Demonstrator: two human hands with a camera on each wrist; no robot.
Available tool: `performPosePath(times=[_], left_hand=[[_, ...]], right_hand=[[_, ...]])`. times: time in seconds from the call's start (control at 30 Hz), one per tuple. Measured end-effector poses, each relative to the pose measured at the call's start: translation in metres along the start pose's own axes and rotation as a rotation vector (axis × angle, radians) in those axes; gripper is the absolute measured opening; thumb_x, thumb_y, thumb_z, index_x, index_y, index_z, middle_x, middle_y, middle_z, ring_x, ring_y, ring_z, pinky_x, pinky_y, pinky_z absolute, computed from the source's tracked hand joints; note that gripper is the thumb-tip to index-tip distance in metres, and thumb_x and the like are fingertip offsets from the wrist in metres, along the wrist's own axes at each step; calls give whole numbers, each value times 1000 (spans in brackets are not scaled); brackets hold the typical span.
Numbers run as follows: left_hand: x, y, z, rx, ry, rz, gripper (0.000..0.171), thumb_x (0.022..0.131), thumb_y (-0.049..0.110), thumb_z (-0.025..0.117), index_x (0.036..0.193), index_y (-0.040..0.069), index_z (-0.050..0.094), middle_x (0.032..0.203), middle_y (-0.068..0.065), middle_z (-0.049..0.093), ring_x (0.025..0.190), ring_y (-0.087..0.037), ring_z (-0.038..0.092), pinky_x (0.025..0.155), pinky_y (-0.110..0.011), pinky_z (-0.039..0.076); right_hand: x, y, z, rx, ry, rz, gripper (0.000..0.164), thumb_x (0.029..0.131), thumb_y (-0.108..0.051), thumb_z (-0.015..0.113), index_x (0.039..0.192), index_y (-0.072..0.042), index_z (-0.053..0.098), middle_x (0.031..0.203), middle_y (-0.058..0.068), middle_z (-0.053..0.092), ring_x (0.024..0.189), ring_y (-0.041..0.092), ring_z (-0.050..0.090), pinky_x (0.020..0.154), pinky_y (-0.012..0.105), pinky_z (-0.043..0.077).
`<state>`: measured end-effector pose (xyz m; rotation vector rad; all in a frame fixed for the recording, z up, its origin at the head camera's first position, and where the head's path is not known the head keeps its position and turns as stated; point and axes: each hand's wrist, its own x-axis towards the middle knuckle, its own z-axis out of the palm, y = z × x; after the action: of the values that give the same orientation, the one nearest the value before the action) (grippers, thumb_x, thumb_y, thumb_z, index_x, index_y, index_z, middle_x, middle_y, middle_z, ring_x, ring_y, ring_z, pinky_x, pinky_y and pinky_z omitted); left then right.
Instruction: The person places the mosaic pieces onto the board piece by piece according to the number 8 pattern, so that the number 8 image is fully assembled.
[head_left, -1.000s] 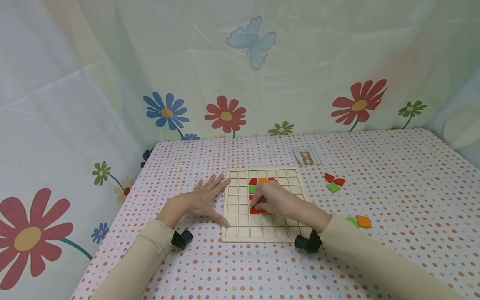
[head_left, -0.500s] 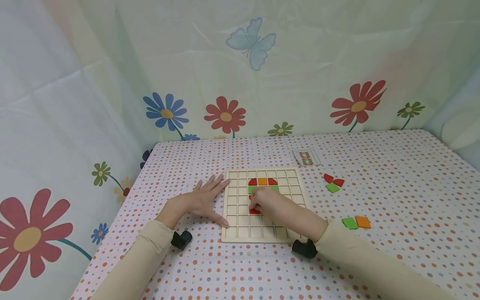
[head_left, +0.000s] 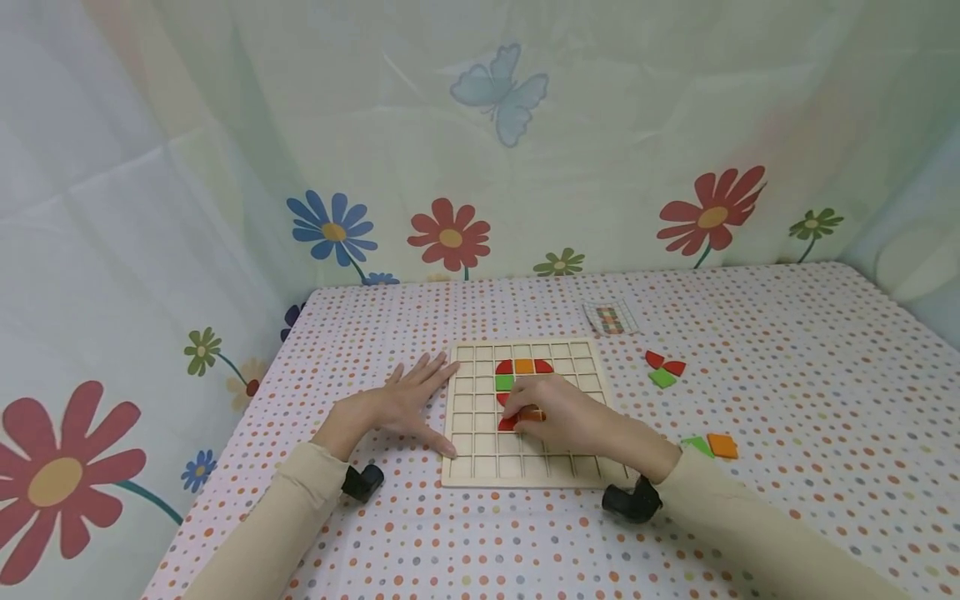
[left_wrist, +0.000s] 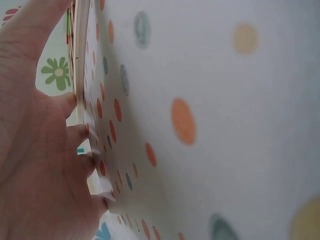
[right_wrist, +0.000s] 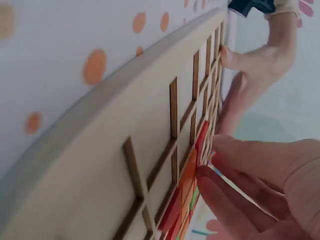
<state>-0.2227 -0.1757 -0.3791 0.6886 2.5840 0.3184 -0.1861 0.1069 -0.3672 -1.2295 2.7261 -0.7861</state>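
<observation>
My right hand (head_left: 558, 410) presses curled fingers on an orange tile (head_left: 531, 414) in the wooden grid board (head_left: 480, 462); my left hand (head_left: 401, 400) steadies its left edge, fingers flat and open.

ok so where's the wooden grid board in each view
Head: the wooden grid board lies at centre, between the left hand and the right hand.
Left wrist: only its thin edge shows, upper left, by the fingers.
Right wrist: it fills the left and centre.
Shared landmark: the dotted tablecloth.
</observation>
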Motion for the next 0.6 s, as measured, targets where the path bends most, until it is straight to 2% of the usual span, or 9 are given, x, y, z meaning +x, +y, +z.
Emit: performPosePath(times=[0.07,0.2,0.3,0.43,0.6], left_hand=[[0,0,1,-3,0,4,129,80,63,84,171,20,3,176,-7,-9,161,-30,-13,128,-57,-5],[0,1,1,0,8,-6,129,79,63,84,171,20,4,176,-7,-8,161,-31,-12,129,-57,-4],[1,1,1,0,12,-13,129,79,63,84,171,20,4,176,-8,-7,161,-31,-11,129,-58,-4],[1,-1,2,-10,16,-6,129,79,61,85,171,19,5,176,-8,-7,161,-32,-10,129,-58,-3],[2,-2,2,-10,14,3,129,79,61,85,170,18,4,176,-9,-8,161,-33,-10,128,-59,-3]], right_hand=[[-7,4,-8,14,20,41,13,90,-3,82,101,-9,82,103,-2,73,98,18,68,87,36,60],[-25,21,-29,3,95,141,15,89,-2,82,103,-8,82,105,2,74,98,24,69,83,41,60],[-40,40,-50,-33,118,213,18,87,-2,84,104,-5,81,105,5,74,98,29,69,83,46,61],[-60,70,-74,-102,84,274,20,84,-1,86,103,-4,81,104,6,74,97,30,69,85,52,60],[-81,98,-90,-165,2,291,24,78,3,89,100,-4,82,104,6,74,96,30,68,83,51,61]])
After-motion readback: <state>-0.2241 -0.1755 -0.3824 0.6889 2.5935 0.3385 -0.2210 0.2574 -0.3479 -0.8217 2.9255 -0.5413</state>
